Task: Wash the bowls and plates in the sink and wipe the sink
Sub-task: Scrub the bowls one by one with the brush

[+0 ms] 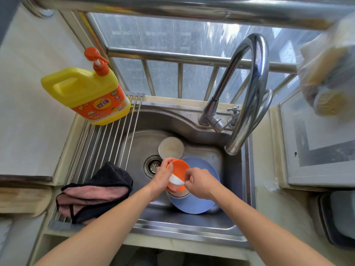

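the landmark here is the round steel drain in the bottom of the stainless steel sink.

far left and above the drain, a yellow plastic detergent bottle with an orange pump stands on the far end of a steel roll-up drying rack that lies over the left part of the sink. left of the drain and nearer to the person, a folded cloth, black on one side and pink on the other, rests on the same rack.

just right of the drain, the left hand grips a small orange plastic bowl, with the thumb over its rim and the fingers curled around its outside. the bowl is tilted and is held above the sink floor. the right hand, further right of the drain, pinches a small white piece and presses it against the inside of the orange bowl; i cannot tell what the piece is made of.

above the drain and slightly right, a round pale bowl with a steel rim sits in the sink. right of the drain, under the hands, a flat blue round plate lies on the sink floor, and another pale dish shows below the orange bowl, on the plate.

well right and above the drain, a curved chrome tap rises from the back edge of the sink.
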The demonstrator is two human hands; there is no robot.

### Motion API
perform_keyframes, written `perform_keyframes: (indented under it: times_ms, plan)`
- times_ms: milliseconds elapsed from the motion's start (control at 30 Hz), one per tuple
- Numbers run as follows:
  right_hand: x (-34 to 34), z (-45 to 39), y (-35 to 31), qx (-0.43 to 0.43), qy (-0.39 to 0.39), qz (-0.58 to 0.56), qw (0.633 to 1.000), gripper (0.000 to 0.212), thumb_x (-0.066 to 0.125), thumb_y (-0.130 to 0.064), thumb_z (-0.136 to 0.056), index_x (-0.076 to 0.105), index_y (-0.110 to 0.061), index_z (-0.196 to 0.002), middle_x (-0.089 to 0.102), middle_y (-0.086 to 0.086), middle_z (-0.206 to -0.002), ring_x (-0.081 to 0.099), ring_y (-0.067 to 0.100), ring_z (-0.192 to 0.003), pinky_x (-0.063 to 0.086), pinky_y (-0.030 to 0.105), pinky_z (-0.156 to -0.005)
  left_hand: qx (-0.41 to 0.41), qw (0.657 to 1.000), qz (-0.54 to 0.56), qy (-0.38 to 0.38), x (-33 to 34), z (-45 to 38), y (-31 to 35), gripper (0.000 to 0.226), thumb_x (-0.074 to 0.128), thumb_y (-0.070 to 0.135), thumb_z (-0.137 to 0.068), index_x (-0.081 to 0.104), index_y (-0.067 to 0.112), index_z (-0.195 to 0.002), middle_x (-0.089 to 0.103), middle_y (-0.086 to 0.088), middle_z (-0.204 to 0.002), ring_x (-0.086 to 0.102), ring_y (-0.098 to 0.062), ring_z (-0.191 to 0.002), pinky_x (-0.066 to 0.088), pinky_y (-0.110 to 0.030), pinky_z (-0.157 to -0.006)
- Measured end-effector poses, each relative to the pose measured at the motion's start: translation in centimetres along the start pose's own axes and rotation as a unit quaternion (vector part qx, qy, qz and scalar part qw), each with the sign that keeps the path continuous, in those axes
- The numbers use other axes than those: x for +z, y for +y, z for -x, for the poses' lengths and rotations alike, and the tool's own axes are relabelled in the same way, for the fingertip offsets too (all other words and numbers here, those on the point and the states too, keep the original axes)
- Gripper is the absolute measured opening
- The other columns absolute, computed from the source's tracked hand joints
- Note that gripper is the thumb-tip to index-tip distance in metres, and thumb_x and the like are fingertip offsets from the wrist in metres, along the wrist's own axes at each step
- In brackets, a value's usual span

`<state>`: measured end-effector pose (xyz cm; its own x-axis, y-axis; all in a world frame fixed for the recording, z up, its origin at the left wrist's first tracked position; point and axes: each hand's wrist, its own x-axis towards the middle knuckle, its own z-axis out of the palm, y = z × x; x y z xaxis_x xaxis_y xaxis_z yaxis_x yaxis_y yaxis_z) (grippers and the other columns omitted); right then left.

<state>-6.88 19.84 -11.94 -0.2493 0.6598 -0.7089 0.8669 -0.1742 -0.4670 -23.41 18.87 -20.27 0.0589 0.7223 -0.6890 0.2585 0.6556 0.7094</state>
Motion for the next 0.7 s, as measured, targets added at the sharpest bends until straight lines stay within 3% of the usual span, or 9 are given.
perform_keyframes:
  times_ms: [100,200,300,367,433,500,567,633,700]
  plan:
    - [0.2,0.1,1.0,-0.008,0.082,0.016,0.997,0.011,0.046,-0.021,-0.092,0.055,-0.020,-0.099,0.060,0.003,-0.078,0.058,0.033,-0.082,0.044,0.037,-0.062,-0.036,0.997,0.072,-0.008,-0.3,0.3,0.1,0.021,0.036,0.047,-0.107,0.049,0.043,-0.123,0.055,-0.002,-0.127,0.059,-0.033,-0.114,0.061,-0.046,-0.065]
    - [1.2,1.1,1.0,-0.018,0.097,0.206,0.974,0.018,0.044,-0.013,-0.096,0.047,-0.021,-0.111,0.057,0.012,-0.091,0.056,0.040,-0.086,0.036,0.038,-0.064,0.004,1.000,0.008,0.001,-0.2,0.2,-0.2,0.027,0.037,0.059,-0.100,0.049,0.050,-0.123,0.051,-0.005,-0.126,0.049,-0.032,-0.122,0.052,-0.057,-0.093]
    - [1.6,1.1,-0.1,-0.012,0.037,0.226,0.973,0.025,0.047,-0.009,-0.094,0.053,-0.016,-0.117,0.060,0.014,-0.105,0.060,0.037,-0.096,0.038,0.037,-0.068,0.046,0.997,-0.065,0.000,0.5,-0.2,-0.5,0.044,0.033,0.056,-0.091,0.048,0.043,-0.130,0.048,-0.010,-0.119,0.035,-0.024,-0.121,0.032,-0.044,-0.111]
    - [0.9,0.1,-0.3,0.013,-0.015,0.120,0.993,0.015,0.050,-0.016,-0.091,0.059,-0.017,-0.103,0.062,0.011,-0.099,0.061,0.032,-0.089,0.042,0.031,-0.061,0.061,0.995,-0.074,0.004,0.7,-0.1,-0.2,0.044,0.033,0.053,-0.091,0.049,0.040,-0.130,0.049,-0.009,-0.117,0.034,-0.025,-0.120,0.034,-0.037,-0.106]
    - [0.1,-0.7,0.4,0.045,-0.038,-0.073,0.996,0.010,0.048,-0.017,-0.089,0.058,-0.017,-0.088,0.059,0.006,-0.078,0.052,0.022,-0.061,0.035,0.023,-0.046,0.056,0.996,-0.064,0.016,0.3,-0.3,-0.7,0.037,0.035,0.057,-0.092,0.049,0.047,-0.125,0.051,-0.007,-0.120,0.039,-0.028,-0.123,0.040,-0.037,-0.105]
    - [-0.1,-0.4,1.3,0.101,-0.056,-0.272,0.955,0.011,0.047,-0.015,-0.090,0.054,-0.018,-0.082,0.050,0.004,-0.066,0.033,0.014,-0.046,0.023,0.020,-0.043,0.038,0.998,-0.045,0.016,-0.5,-1.0,-1.5,0.033,0.037,0.063,-0.092,0.049,0.054,-0.121,0.052,-0.006,-0.123,0.045,-0.031,-0.123,0.043,-0.053,-0.106]
    - [0.4,0.0,2.2,0.124,-0.080,-0.337,0.930,0.010,0.048,-0.014,-0.092,0.054,-0.019,-0.086,0.046,0.004,-0.064,0.027,0.013,-0.044,0.018,0.022,-0.045,0.035,0.998,-0.050,-0.001,-1.1,-1.1,-1.2,0.035,0.037,0.063,-0.092,0.051,0.052,-0.122,0.050,-0.006,-0.120,0.046,-0.029,-0.121,0.042,-0.058,-0.106]
    - [1.0,0.1,2.5,0.116,-0.079,-0.272,0.952,0.009,0.048,-0.014,-0.093,0.057,-0.013,-0.092,0.048,0.004,-0.065,0.032,0.015,-0.045,0.024,0.024,-0.044,0.056,0.996,-0.072,-0.011,-1.1,-0.9,-0.7,0.039,0.037,0.057,-0.092,0.052,0.046,-0.126,0.046,-0.007,-0.114,0.043,-0.024,-0.117,0.038,-0.047,-0.110]
    - [0.8,0.2,2.5,0.058,-0.007,-0.056,0.997,0.015,0.048,-0.018,-0.092,0.060,-0.015,-0.100,0.060,0.005,-0.075,0.053,0.026,-0.062,0.041,0.035,-0.053,0.063,0.992,-0.102,-0.025,-0.6,-0.9,-0.6,0.043,0.036,0.055,-0.091,0.052,0.044,-0.130,0.042,-0.011,-0.115,0.041,-0.022,-0.114,0.035,-0.038,-0.110]
